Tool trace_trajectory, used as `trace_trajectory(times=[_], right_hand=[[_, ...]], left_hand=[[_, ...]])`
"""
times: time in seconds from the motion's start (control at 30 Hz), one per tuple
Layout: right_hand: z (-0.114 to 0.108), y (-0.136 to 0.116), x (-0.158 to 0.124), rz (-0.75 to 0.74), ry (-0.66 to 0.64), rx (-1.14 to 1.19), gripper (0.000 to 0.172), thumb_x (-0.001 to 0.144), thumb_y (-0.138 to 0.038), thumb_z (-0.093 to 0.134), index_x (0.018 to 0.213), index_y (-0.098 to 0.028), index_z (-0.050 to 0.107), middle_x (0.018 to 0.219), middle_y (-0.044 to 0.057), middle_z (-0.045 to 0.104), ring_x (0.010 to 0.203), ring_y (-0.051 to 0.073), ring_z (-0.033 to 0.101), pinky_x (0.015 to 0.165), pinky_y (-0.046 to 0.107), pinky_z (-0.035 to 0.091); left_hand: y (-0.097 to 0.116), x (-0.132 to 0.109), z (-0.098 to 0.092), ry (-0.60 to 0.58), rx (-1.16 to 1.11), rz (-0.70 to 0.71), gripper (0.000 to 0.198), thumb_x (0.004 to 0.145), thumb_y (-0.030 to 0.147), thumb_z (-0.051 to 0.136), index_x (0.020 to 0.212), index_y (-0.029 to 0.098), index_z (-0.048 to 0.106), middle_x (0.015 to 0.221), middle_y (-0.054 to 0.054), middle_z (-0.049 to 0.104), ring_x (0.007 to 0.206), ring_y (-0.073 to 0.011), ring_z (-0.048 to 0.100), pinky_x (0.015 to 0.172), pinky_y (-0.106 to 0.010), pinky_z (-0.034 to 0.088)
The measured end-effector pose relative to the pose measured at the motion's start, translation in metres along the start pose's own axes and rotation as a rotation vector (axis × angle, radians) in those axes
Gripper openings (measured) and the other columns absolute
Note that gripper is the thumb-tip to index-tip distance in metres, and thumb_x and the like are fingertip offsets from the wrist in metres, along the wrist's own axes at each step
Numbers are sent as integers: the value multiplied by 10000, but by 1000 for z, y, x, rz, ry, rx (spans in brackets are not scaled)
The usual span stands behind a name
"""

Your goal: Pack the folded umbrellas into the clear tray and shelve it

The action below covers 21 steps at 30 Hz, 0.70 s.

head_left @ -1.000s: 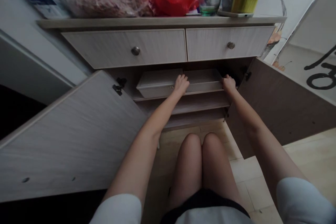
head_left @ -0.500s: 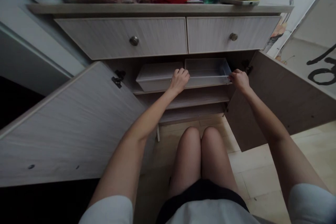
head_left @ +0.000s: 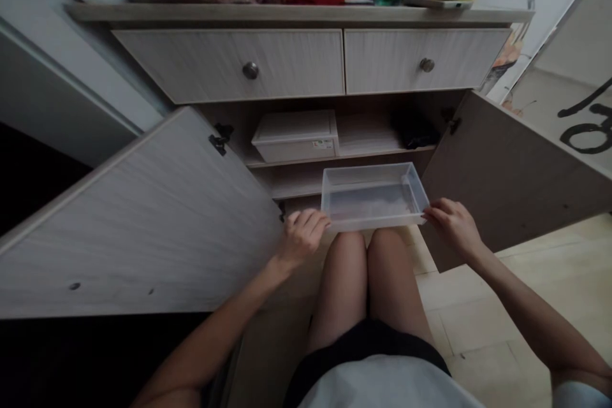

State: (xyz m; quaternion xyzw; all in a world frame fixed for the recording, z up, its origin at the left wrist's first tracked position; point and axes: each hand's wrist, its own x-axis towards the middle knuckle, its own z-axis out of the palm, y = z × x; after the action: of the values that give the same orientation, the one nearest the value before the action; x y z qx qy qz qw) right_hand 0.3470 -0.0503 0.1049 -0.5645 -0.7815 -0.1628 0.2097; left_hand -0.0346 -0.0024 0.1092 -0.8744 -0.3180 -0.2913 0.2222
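I hold a clear, empty plastic tray [head_left: 371, 199] level above my knees, out in front of the open cabinet. My left hand [head_left: 302, 236] grips its near left corner with curled fingers. My right hand [head_left: 452, 224] pinches its near right corner. A white lidded box [head_left: 295, 134] stays on the upper cabinet shelf [head_left: 368, 152], left of the bare spot where the tray stood. Something dark [head_left: 415, 132] sits at the right end of that shelf.
Both cabinet doors stand wide open, the left door [head_left: 134, 217] and the right door [head_left: 516, 185]. Two shut drawers with round knobs [head_left: 250, 69] sit above. The countertop [head_left: 296, 11] carries bags, a glass and a cup. A tiled floor [head_left: 482, 319] lies below.
The clear tray has come off the upper shelf and moved down and toward me, carried by both hands. The white box stayed put.
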Motion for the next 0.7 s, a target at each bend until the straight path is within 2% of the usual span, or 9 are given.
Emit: trace_trajectory(times=[0.17, 0.33, 0.47, 0.6, 0.7], right_hand=[[19, -20, -27, -24, -44, 12, 256, 999, -259, 544, 907, -209, 777, 937, 65, 711, 780, 182, 590, 725, 305, 383], [31, -30, -38, -36, -83, 24, 229, 985, -257, 565, 895, -214, 771, 901, 59, 709, 771, 191, 607, 721, 311, 398], [33, -36, -43, -43, -123, 23, 256, 991, -245, 539, 877, -233, 767, 899, 71, 711, 774, 200, 630, 705, 318, 425], [33, -38, -42, -27, -163, 28, 263, 982, -253, 528, 877, -252, 768, 925, 80, 714, 797, 217, 643, 722, 343, 459], [32, -39, -39, -22, -182, 57, 258, 968, -239, 544, 845, -250, 771, 900, 82, 709, 800, 228, 648, 717, 348, 461]], left_hand=[[18, -38, 3, -16, -13, -23, 202, 981, 167, 545, 875, 184, 716, 884, -48, 752, 891, -195, 632, 822, -350, 325], [22, -60, 11, -37, -30, -47, 216, 984, 174, 534, 867, 181, 714, 879, -45, 752, 883, -190, 637, 821, -345, 338], [22, -75, 15, -91, -134, -118, 247, 988, 194, 505, 898, 220, 733, 879, -52, 758, 904, -205, 650, 815, -356, 361], [23, -87, 24, -134, -351, -309, 225, 969, 284, 543, 862, 252, 738, 870, -63, 749, 935, -230, 653, 875, -390, 399], [25, -89, 38, -57, -587, -591, 291, 928, 485, 566, 894, 250, 733, 990, -102, 727, 1000, -257, 644, 922, -429, 442]])
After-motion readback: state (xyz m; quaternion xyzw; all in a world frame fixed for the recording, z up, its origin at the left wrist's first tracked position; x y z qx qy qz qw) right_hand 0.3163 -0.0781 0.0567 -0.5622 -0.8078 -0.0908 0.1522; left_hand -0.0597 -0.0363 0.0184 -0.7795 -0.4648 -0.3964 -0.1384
